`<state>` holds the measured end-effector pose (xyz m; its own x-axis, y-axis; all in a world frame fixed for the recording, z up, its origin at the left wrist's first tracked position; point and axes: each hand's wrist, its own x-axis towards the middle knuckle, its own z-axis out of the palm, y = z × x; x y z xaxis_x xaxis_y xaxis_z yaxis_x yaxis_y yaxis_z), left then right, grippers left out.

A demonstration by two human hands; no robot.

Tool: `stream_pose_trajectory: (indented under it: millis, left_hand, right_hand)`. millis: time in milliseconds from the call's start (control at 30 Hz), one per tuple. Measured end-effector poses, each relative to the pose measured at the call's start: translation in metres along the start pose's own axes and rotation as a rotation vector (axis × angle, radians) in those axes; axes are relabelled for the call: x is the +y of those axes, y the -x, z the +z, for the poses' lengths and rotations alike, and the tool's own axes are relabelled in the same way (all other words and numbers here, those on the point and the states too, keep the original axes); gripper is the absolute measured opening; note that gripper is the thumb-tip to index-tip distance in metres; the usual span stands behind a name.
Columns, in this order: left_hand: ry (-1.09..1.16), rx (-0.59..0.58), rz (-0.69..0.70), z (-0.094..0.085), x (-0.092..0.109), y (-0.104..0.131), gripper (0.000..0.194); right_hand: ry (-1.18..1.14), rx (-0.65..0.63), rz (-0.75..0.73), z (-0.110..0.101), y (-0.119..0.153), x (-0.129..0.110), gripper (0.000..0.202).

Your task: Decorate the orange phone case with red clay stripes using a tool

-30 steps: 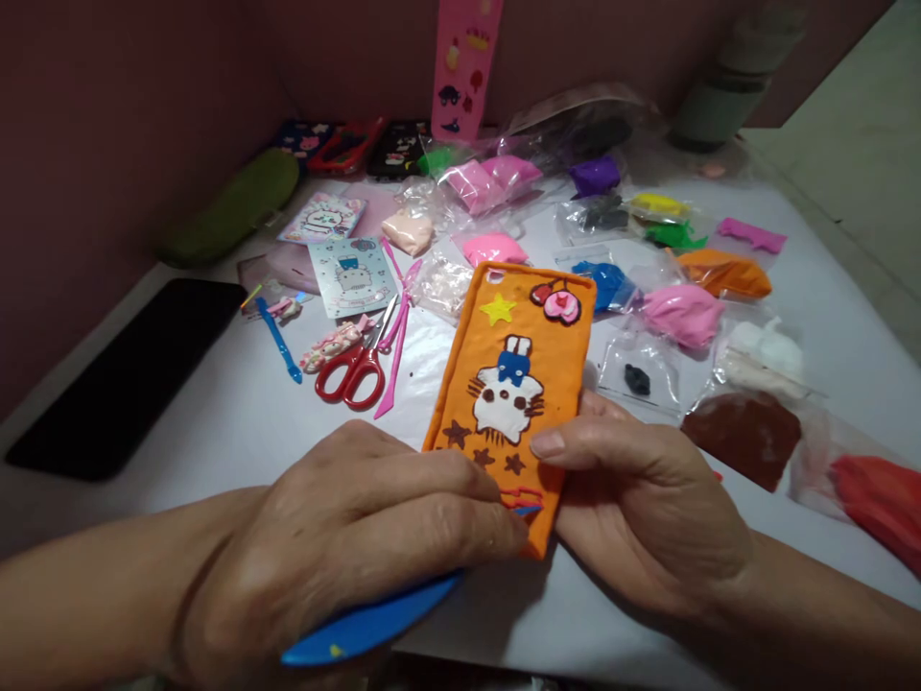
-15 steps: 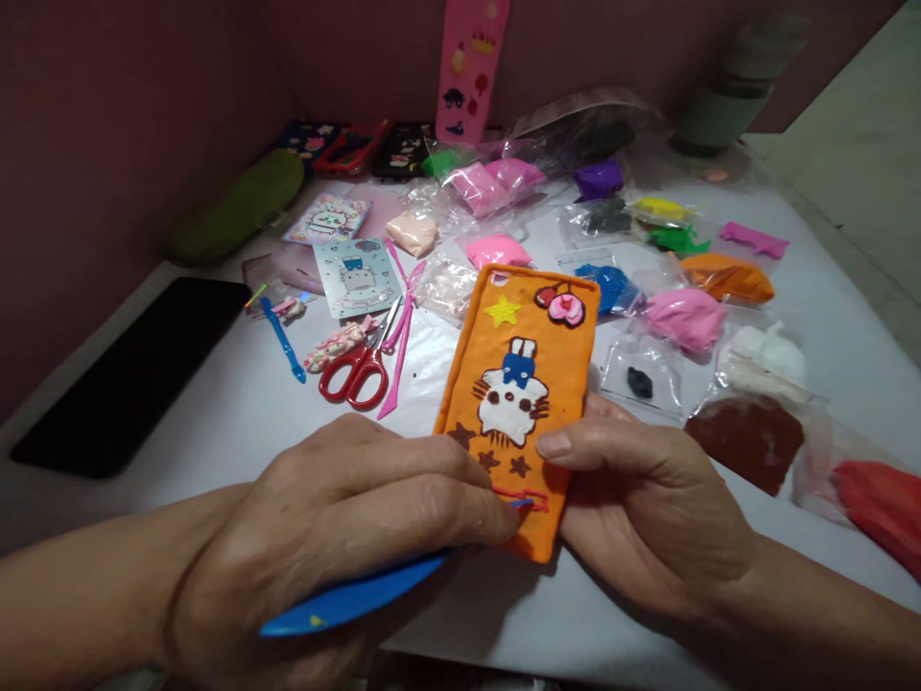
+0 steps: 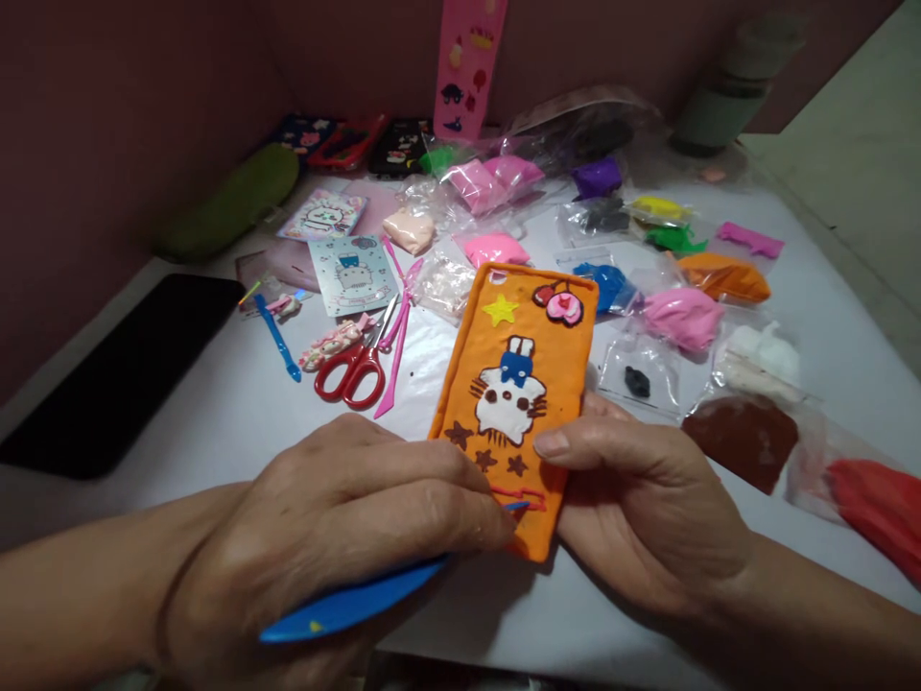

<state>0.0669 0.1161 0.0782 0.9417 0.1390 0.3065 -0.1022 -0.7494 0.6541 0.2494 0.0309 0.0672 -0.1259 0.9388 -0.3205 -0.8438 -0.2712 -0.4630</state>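
Observation:
An orange clay-covered phone case (image 3: 554, 384) is held tilted over the table, decorated with a white cat figure, a yellow star, cherries and brown stars. My right hand (image 3: 648, 499) grips its right edge, thumb on the front face. Closed round a blue modelling tool (image 3: 360, 603), my left hand (image 3: 360, 518) lies over the case's lower left part. The tool's tip touches a thin red clay outline (image 3: 529, 495) near the case's bottom end. The left fingertips partly hide the outline's left portion.
Red scissors (image 3: 352, 376), pink tools (image 3: 395, 360) and a cat card (image 3: 354, 275) lie beyond my left hand. A black phone (image 3: 122, 374) is at the far left. Bagged clay, including pink (image 3: 683, 317) and red (image 3: 874, 509), spreads across the back and right. A bottle (image 3: 726, 106) stands behind.
The view has shifted slightly, moving the table items a little to the left. Both hands keep their holds, and the tool's tip has moved slightly along the red outline.

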Motion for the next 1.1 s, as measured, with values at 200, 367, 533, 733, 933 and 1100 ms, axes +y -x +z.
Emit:
stream_pose_trajectory:
  millis: [200,367,533,733,933,1100]
  left_hand:
    - [-0.014,0.060,-0.018,0.0002,0.0034,0.0001,0.025]
    - [0.007,0.005,-0.010,0.0002,0.0032,0.0013,0.024]
    - [-0.004,0.034,-0.017,0.0014,0.0009,0.0018,0.024]
    - [-0.020,-0.022,0.002,-0.0002,-0.0005,0.0019,0.029]
    - [-0.048,-0.017,0.008,-0.0008,-0.0001,0.0012,0.032]
    - [0.026,0.044,-0.038,0.0015,0.0031,0.0010,0.024]
  right_hand:
    - [-0.005,-0.010,-0.006,-0.0027,0.0010,0.0005,0.049]
    - [-0.004,-0.010,-0.015,-0.0034,0.0007,0.0008,0.049]
    - [0.030,0.024,0.002,-0.0028,0.0012,0.0003,0.050]
    - [0.064,0.063,0.031,-0.0021,0.0018,-0.0014,0.040]
    - [0.077,0.063,0.017,0.0011,0.0001,-0.0016,0.040]
    - [0.080,0.044,0.013,0.0000,0.0003,-0.0008,0.043]
